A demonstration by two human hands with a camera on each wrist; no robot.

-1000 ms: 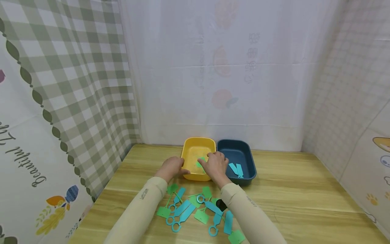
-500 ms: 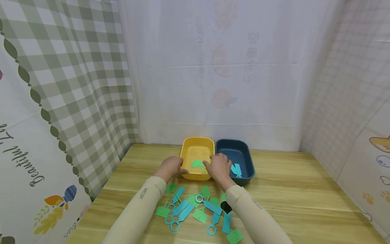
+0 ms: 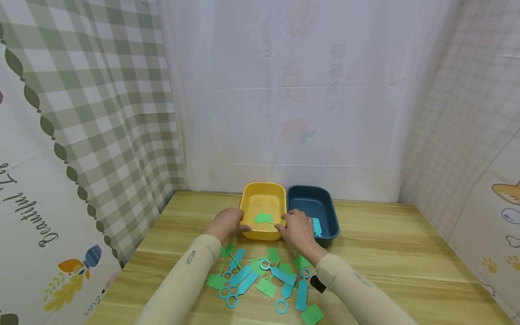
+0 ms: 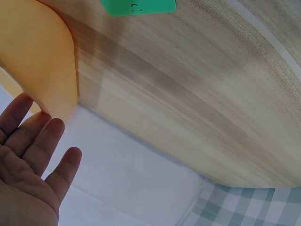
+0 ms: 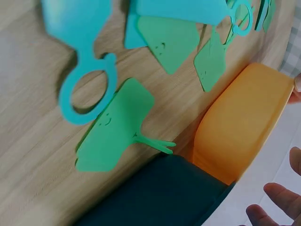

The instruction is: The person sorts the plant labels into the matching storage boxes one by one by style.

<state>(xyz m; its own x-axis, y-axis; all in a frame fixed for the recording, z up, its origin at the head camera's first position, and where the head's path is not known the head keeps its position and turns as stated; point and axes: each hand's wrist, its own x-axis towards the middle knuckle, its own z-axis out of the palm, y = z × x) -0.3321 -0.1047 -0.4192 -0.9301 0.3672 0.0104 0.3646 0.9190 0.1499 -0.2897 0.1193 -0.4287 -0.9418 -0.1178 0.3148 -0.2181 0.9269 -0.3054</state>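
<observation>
My left hand point(image 3: 226, 224) is at the left side of the yellow bin point(image 3: 264, 191). In the left wrist view its fingers point(image 4: 43, 143) are fairly straight, some tips touching the bin near its rim. My right hand point(image 3: 299, 231) hovers over the front edges where the yellow bin and the dark blue bin point(image 3: 312, 192) meet, holding nothing visible. Its fingers point(image 5: 282, 197) are spread in the right wrist view. Green plastic tags point(image 3: 263, 218) lie in the yellow bin. Turquoise tags point(image 3: 317, 226) lie in the blue bin, partly hidden by the right hand.
On the wooden table point(image 3: 378, 253) in front of the bins, several green tags point(image 3: 266, 287) with thin straps lie mixed with turquoise ring-ended tags point(image 3: 246, 283). A black wrist camera point(image 3: 318, 284) sits below the right forearm. A white curtain point(image 3: 243, 135) hangs behind the bins.
My right hand has drawn back to the right and slightly nearer, uncovering the green tags in the yellow bin. Its forearm has swung right. The left hand has stayed at the yellow bin.
</observation>
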